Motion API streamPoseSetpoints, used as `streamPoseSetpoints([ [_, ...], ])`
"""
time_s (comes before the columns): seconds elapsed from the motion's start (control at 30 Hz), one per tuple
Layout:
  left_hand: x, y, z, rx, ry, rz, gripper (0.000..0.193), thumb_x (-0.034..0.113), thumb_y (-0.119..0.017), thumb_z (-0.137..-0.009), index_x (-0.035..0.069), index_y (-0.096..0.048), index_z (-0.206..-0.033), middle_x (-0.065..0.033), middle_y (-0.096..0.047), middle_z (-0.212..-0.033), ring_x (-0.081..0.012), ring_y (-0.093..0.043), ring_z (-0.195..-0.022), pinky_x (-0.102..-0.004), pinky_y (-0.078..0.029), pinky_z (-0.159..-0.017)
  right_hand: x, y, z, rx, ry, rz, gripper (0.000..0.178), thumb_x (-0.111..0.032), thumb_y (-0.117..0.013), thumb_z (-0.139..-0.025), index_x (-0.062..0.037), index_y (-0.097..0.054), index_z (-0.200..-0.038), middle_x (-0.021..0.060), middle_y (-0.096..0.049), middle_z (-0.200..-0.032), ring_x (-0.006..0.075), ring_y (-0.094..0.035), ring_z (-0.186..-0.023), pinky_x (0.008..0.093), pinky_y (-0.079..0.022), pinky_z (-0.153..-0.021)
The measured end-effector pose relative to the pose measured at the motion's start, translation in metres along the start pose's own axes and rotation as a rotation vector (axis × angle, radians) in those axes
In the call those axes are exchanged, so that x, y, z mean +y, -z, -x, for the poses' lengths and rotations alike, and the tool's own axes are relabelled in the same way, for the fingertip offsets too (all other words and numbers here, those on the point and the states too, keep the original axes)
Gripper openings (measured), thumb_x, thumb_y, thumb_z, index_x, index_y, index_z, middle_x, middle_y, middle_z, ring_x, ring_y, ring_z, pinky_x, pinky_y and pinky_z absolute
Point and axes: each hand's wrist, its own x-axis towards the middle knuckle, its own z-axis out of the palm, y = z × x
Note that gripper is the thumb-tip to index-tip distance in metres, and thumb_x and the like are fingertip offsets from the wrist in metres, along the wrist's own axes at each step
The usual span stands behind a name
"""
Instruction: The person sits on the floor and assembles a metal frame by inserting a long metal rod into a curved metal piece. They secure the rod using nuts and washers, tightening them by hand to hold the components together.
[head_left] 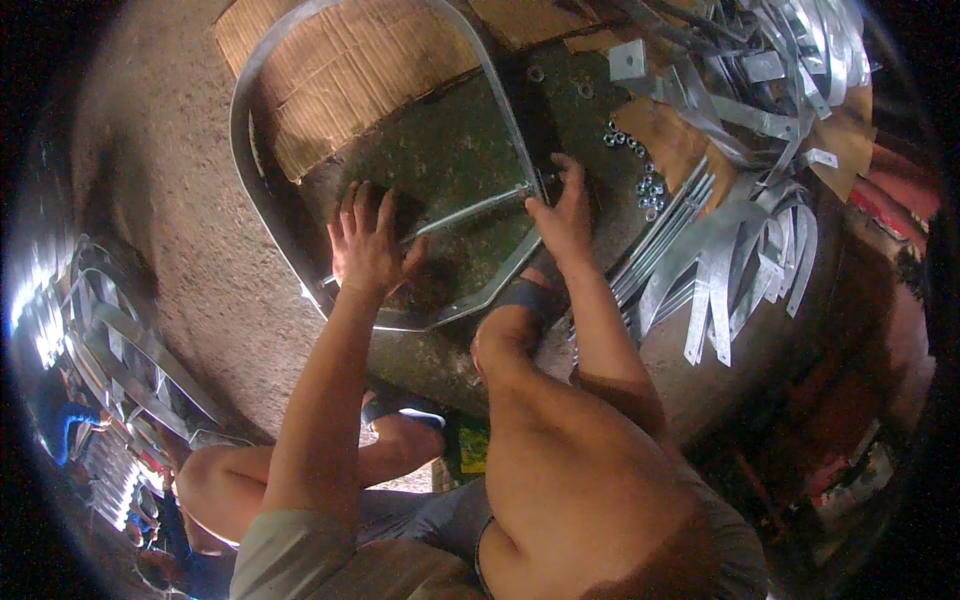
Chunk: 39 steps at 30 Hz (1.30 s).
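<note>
A large looped metal band (258, 205) lies on the ground before me, rounded at the far side and angled at the near side. A threaded rod (470, 211) crosses inside it from side to side. My left hand (365, 245) rests over the rod's left part, palm down and fingers spread; it hides some of the rod. At the band's right side, where the rod meets it, my right hand (566, 218) is closed, thumb against the band and forefinger bent near the rod's end. Whatever is between those fingers is too small to make out.
Cardboard (330, 85) lies partly under the band. To the right are loose nuts (650, 188), a bundle of rods (665, 235), bent metal strips (725, 265) and a larger heap of strips (790, 60). More bands (140, 350) lie left. My sandalled foot (515, 310) touches the near right side.
</note>
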Motion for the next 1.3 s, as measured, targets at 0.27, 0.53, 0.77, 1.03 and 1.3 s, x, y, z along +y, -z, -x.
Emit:
streamPoseSetpoints([
  [0.27,0.0,0.001,0.0,-0.056,0.025,-0.027,0.086,0.067,-0.057,-0.082,0.016,-0.039,-0.15,-0.0176,-0.027,-0.158,-0.0346,-0.019,-0.149,-0.057,-0.012,-0.119,-0.007,-0.001,0.0,-0.022,0.079,-0.001,0.073,-0.011,-0.075,-0.075,-0.0037,-0.041,-0.14,0.0248,-0.05,-0.134,0.0414,-0.047,-0.128,0.0472,-0.036,-0.11],
  [0.53,0.0,0.002,0.001,-0.065,0.039,-0.004,0.085,0.066,-0.057,-0.082,0.018,-0.039,-0.149,-0.0169,-0.025,-0.16,-0.0341,-0.017,-0.149,-0.0569,-0.012,-0.119,-0.012,-0.004,0.002,0.001,0.073,0.027,0.078,-0.011,-0.077,-0.074,-0.0063,-0.038,-0.142,0.0226,-0.043,-0.135,0.0362,-0.044,-0.125,0.0458,-0.036,-0.108],
  [0.77,0.0,0.007,0.0,-0.149,0.046,-0.035,0.086,0.067,-0.055,-0.083,0.019,-0.036,-0.152,-0.0165,-0.025,-0.16,-0.033,-0.014,-0.151,-0.0555,-0.008,-0.12,-0.031,0.0,0.0,0.013,-0.006,-0.031,0.085,-0.013,-0.08,-0.076,-0.0059,-0.033,-0.146,0.0241,-0.04,-0.142,0.0405,-0.04,-0.131,0.0475,-0.034,-0.111],
  [1.03,0.002,0.008,-0.003,-0.156,0.057,-0.052,0.085,0.068,-0.054,-0.084,0.019,-0.038,-0.152,-0.0163,-0.024,-0.16,-0.0329,-0.014,-0.151,-0.0561,-0.007,-0.121,-0.005,-0.001,0.0,0.035,0.142,-0.009,0.089,-0.014,-0.083,-0.073,-0.0052,-0.033,-0.147,0.0186,-0.044,-0.127,0.0316,-0.045,-0.116,0.0431,-0.037,-0.103],
  [1.3,0.0,0.004,-0.001,-0.101,0.028,-0.017,0.085,0.066,-0.057,-0.082,0.019,-0.039,-0.151,-0.0169,-0.027,-0.159,-0.034,-0.016,-0.15,-0.0566,-0.008,-0.12,-0.01,0.004,0.003,-0.02,0.118,0.007,0.088,-0.015,-0.081,-0.076,-0.0054,-0.032,-0.148,0.0186,-0.044,-0.127,0.0311,-0.045,-0.114,0.0437,-0.037,-0.103],
])
